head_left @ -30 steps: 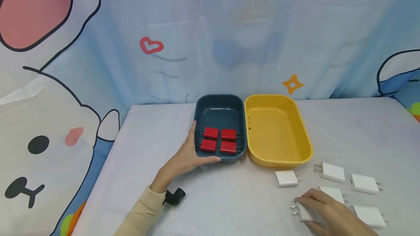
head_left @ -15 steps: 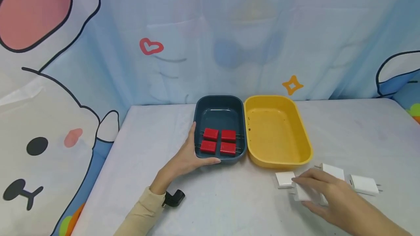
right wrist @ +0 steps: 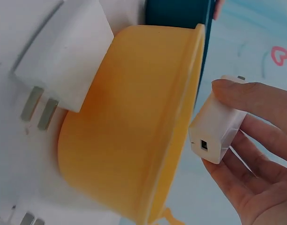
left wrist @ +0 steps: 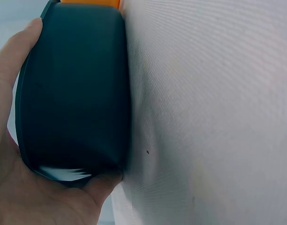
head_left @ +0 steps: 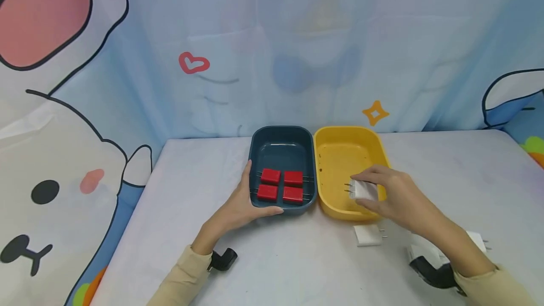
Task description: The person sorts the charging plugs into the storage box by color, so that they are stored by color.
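Observation:
My right hand [head_left: 393,190] pinches a white USB charger plug [head_left: 364,191] between thumb and fingers, over the near right part of the yellow tray [head_left: 320,155]. Its prongs point left; in the right wrist view the plug [right wrist: 216,119] shows its USB port, just beyond the tray's rim. My left hand [head_left: 242,202] grips the near left corner of the dark blue tray [head_left: 282,133], thumb along the front and fingers along the left side. Several red charger plugs [head_left: 293,195] lie in that tray in two rows. The left wrist view shows the dark tray's outer wall [left wrist: 78,84].
One white charger plug [head_left: 367,235] lies on the white table in front of the yellow tray. More white plugs [head_left: 476,240] lie to the right, partly hidden by my right forearm. The two trays stand side by side near a printed curtain [head_left: 255,84].
My right hand has lifted a white charger plug from the table at the near right and carried it up and left to over the yellow tray. My left hand stays at the dark blue tray.

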`<state>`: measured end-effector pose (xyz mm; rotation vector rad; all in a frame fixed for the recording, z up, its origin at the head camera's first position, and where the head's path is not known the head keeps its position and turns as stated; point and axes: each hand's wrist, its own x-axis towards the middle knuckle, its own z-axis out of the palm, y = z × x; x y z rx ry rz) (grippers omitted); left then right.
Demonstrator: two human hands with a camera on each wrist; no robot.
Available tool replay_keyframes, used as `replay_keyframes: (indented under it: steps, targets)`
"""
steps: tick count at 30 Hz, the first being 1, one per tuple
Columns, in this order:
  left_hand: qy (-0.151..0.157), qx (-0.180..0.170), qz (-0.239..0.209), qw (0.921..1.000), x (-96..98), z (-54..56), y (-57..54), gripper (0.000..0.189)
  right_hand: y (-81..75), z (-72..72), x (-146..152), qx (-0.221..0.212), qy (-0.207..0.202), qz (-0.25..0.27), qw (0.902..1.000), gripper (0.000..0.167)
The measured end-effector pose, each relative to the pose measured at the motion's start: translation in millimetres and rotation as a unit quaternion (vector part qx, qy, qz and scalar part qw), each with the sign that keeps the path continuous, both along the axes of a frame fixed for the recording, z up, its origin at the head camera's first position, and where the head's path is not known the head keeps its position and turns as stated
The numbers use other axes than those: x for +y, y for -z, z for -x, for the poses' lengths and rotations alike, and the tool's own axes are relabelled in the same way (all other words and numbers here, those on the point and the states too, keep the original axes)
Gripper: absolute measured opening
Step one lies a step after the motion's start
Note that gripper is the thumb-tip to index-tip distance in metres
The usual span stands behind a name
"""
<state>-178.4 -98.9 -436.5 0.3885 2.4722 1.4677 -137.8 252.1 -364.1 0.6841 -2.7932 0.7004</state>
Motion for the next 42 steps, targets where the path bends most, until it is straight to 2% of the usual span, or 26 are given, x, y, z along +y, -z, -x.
replay_keyframes:
  steps: [7,13,25,34,42]
  targets:
    - [0.013,0.016,-0.011,0.9997,-1.0,1.2,1.0,0.133,19.4,32.3,-19,-0.065,-0.002,-0.01,0.9978,0.045]
    - [0.012,0.011,-0.015,0.9998,-0.8,1.3,-0.3,0.134,38.9,46.3,-25,-0.11,-0.001,-0.027,0.9935,0.045]
    - [0.009,0.01,-0.021,0.9997,-1.1,0.7,1.0,0.132,49.8,51.8,-30,-0.133,-0.022,-0.028,0.9904,0.041]
    - [0.012,0.011,-0.025,0.9995,-0.1,0.8,0.5,0.132,50.9,53.7,-35,-0.142,-0.009,-0.031,0.9894,0.043]
    - [0.003,0.006,-0.015,0.9999,-0.3,0.0,0.2,0.131,51.4,53.8,-35,-0.142,-0.007,-0.029,0.9895,0.044]
